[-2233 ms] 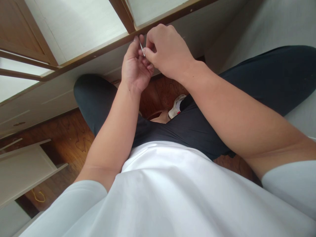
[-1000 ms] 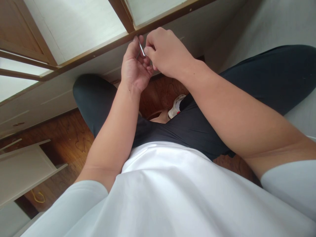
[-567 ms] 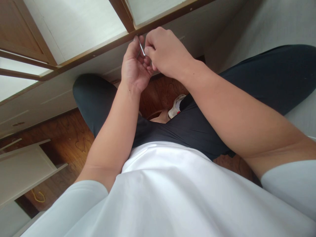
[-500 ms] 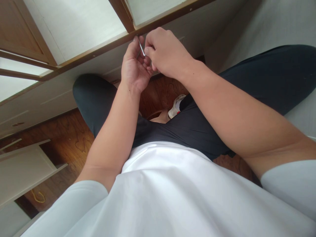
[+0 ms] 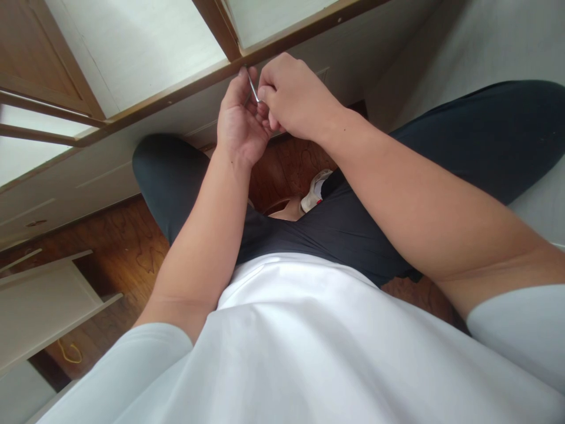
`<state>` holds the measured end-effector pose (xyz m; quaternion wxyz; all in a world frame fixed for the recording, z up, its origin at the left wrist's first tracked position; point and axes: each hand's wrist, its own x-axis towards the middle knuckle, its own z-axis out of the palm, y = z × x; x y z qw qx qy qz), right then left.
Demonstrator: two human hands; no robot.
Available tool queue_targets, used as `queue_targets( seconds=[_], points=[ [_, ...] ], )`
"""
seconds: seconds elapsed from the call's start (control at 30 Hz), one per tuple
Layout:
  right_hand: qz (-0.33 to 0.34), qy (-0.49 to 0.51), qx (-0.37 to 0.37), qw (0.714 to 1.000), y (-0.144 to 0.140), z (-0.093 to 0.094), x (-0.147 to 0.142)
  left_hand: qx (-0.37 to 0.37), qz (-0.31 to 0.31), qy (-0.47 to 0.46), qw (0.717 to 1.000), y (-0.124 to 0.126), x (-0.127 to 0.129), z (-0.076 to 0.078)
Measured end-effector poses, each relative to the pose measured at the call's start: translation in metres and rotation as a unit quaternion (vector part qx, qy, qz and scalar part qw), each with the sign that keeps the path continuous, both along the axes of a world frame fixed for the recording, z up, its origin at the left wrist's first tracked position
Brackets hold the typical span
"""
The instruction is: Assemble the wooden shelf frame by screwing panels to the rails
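A thin shiny metal rod (image 5: 252,85) slants just below the front edge of a wooden cabinet frame (image 5: 176,97). It bends at its lower end, like a hex key. My left hand (image 5: 244,126), palm turned up, has its thumb and forefinger closed about the rod's upper end, close under the frame. With its back to me, my right hand (image 5: 298,94) is closed at the rod's lower, bent end. Its fingertips are partly hidden, and so is whatever the rod's upper tip meets.
White panels (image 5: 136,47) and a brown door (image 5: 35,53) belong to the cabinet ahead. My bent knees (image 5: 170,176) flank my hands. On the wooden floor (image 5: 128,235) at left lie a pale board piece (image 5: 48,306) and a yellow cord (image 5: 69,353). A shoe (image 5: 314,191) shows below.
The rod's lower end has swung slightly, and its bend shows more plainly. My right hand has dipped a little. My left hand keeps its place on the rod.
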<state>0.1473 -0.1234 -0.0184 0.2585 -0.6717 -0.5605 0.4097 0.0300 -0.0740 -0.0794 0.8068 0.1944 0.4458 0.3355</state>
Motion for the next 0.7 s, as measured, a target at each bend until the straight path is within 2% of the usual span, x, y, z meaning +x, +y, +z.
queue_targets(
  seconds=[0.3,0.43,0.57,0.63,0.7],
  points=[
    [0.01,-0.033,0.01,0.999,-0.0016,0.0027,0.0008,0.025,-0.01,0.032,0.999,0.0035,-0.0024,-0.0026],
    [0.019,-0.052,0.027,0.998,-0.001,0.0001,0.0008,0.001,-0.009,0.034,0.999,0.0064,-0.0028,-0.0072],
    [0.022,-0.063,0.026,0.997,-0.0012,-0.0002,0.0007,0.004,-0.009,0.036,0.999,0.0052,-0.0011,-0.0049],
    [0.027,-0.055,0.02,0.998,-0.0015,0.0009,0.0006,-0.012,-0.004,0.052,0.999,0.0043,-0.0007,-0.0018],
    [0.03,-0.038,0.012,0.999,-0.0016,0.0021,0.0003,-0.079,-0.015,0.057,0.995,0.0042,-0.0013,0.0014]
  ],
)
